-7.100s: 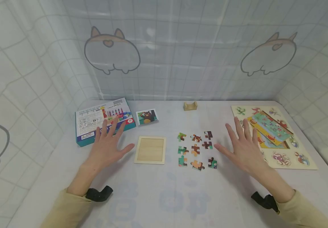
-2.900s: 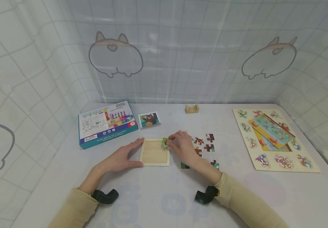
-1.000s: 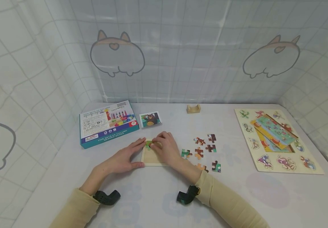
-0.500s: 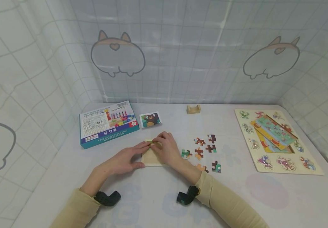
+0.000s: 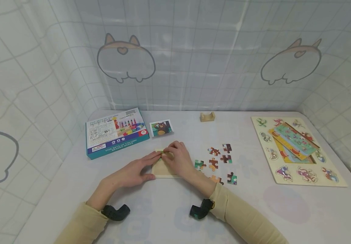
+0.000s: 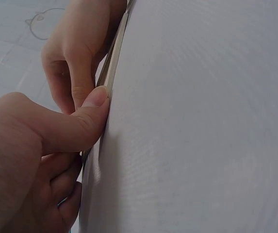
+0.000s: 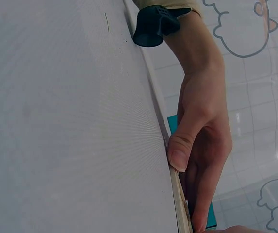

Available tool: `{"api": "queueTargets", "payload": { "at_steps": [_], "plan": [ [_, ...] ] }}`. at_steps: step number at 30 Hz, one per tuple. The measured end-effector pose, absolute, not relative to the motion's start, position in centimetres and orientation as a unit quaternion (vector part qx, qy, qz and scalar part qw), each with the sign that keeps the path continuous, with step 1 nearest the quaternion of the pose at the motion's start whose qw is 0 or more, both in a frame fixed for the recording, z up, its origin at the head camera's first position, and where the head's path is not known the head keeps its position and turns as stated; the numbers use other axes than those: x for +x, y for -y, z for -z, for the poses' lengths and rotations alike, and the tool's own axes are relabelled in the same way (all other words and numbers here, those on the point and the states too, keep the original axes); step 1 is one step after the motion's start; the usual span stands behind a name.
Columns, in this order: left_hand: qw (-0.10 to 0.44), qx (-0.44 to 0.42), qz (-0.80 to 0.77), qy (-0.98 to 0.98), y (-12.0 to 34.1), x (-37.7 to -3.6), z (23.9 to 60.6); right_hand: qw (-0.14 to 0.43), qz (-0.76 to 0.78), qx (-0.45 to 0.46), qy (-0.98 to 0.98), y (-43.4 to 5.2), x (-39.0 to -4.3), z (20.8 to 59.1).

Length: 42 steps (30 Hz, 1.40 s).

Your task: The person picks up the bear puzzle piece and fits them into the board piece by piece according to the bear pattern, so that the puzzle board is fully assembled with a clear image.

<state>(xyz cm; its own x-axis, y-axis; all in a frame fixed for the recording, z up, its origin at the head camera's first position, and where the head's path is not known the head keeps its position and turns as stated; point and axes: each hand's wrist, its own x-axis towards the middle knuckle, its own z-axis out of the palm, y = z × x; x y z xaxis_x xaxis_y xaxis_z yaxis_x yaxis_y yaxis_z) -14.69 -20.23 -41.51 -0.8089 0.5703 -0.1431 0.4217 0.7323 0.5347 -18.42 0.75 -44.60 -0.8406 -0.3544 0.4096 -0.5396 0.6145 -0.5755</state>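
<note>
A small wooden puzzle tray (image 5: pixel 165 170) lies on the white table. My left hand (image 5: pixel 147 166) braces its left side, thumb (image 6: pixel 88 114) against the tray's edge (image 6: pixel 113 63) and fingers straight. My right hand (image 5: pixel 170 154) reaches over the tray with curled fingers and pinches a green puzzle piece (image 5: pixel 161 153) at the far left corner; the piece is mostly hidden. Several loose puzzle pieces (image 5: pixel 213 164) lie to the right of the tray. In the right wrist view, my left hand (image 7: pixel 202 141) rests on the tray's rim (image 7: pixel 181 208).
A blue boxed bead toy (image 5: pixel 117 132) and a bear picture card (image 5: pixel 161 128) lie beyond the tray. A small wooden block (image 5: pixel 207 116) sits near the back wall. Stacked animal puzzle boards (image 5: pixel 294 149) fill the right side. Tiled curtain walls surround the table.
My right hand carried the green piece from the loose group to the tray's far left corner, and my left hand came to the tray's edge. Over the last half second nothing visibly moved.
</note>
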Motion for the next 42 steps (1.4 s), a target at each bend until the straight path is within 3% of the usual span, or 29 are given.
{"api": "queueTargets", "payload": {
  "at_steps": [15, 28, 42],
  "plan": [
    [0.143, 0.277, -0.240, -0.919, 20.1, -14.6, 41.9, 0.093, -0.346, 0.243, 0.901, -2.5, -17.5, 43.3],
    [0.143, 0.272, -0.233, -0.922, 20.2, -14.5, 41.8, 0.073, -0.393, 0.210, 0.892, -11.0, -16.3, 42.5],
    [0.149, 0.266, -0.239, -0.922, 20.2, -14.4, 41.6, 0.122, -0.366, 0.176, 0.906, -18.1, -17.2, 42.6]
  ]
}}
